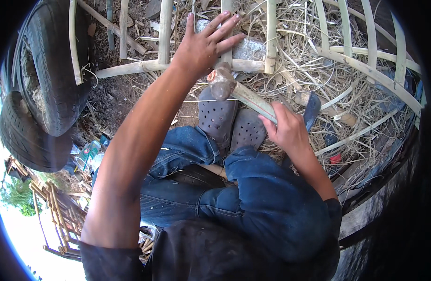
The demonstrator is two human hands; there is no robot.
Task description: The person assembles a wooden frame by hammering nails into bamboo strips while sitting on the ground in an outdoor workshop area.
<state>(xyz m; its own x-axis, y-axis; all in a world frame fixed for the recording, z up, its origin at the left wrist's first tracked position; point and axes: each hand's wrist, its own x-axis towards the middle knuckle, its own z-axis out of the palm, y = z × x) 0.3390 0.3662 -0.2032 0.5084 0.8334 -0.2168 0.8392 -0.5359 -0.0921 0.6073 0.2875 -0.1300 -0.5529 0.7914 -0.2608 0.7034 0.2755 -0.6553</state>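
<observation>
My left hand (204, 49) lies with its fingers spread over an upright split-bamboo slat (226, 58), pressing down near its end. My right hand (288, 126) is wrapped round the pale handle of a hammer (255, 100). Its dark, rounded head (221, 86) is at the lower end of that slat, just below my left wrist; whether it touches the slat I cannot tell. The slat crosses a bamboo rail (140, 66), where other slats (165, 33) stand side by side. A pale block (250, 49) lies under the slats beside my left fingers.
Worn tyres (51, 70) stand at the left. Another slatted bamboo piece (365, 70) curves along the right. Straw and bamboo shavings (295, 51) cover the ground. My grey clogs (218, 117) are below the hammer head. A dark curved blade-like piece (312, 110) is beside my right hand.
</observation>
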